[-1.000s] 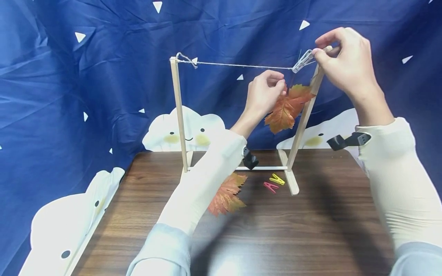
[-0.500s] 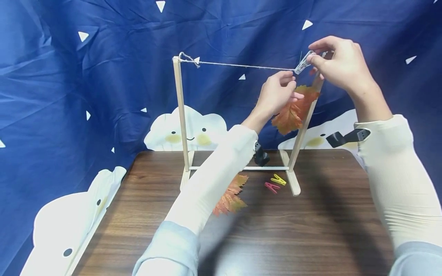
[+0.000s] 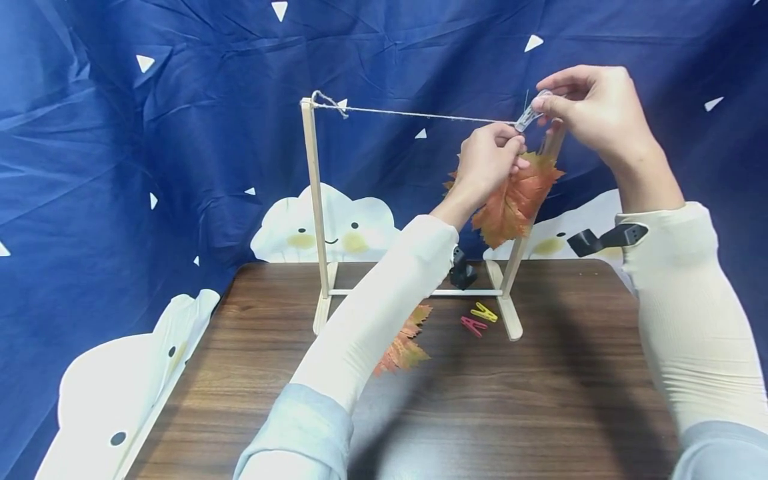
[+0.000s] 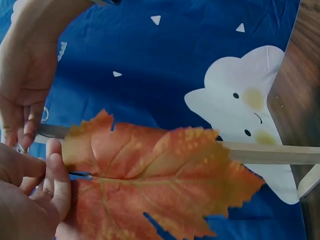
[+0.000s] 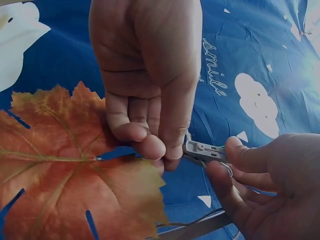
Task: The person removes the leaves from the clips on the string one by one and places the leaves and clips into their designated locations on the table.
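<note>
My right hand (image 3: 606,110) pinches a grey clothespin (image 5: 205,150) between thumb and finger, high at the right end of the string (image 3: 414,113). My left hand (image 3: 489,157) has thumb and finger pinched together at the clothespin's tip. An orange-red maple leaf (image 4: 145,180) hangs just below, its stem running in among the left hand's fingers; the stem's end is hidden there. In the right wrist view the left hand (image 5: 147,75) comes down from the top and the right hand (image 5: 275,185) lies at lower right.
The string spans a wooden frame with a left post (image 3: 315,193) and a right post (image 3: 513,267). On the brown table (image 3: 540,393) lie a pink clothespin (image 3: 473,326), a yellow clothespin (image 3: 483,312) and a second leaf (image 3: 408,347), partly behind the left sleeve. A blue cloth (image 3: 180,133) hangs behind.
My left hand has moved right, up to the clothespin's tip, and its fingers have closed there. The leaf has turned and now shows more of its face. My right hand still pinches the clothespin, slightly lower.
</note>
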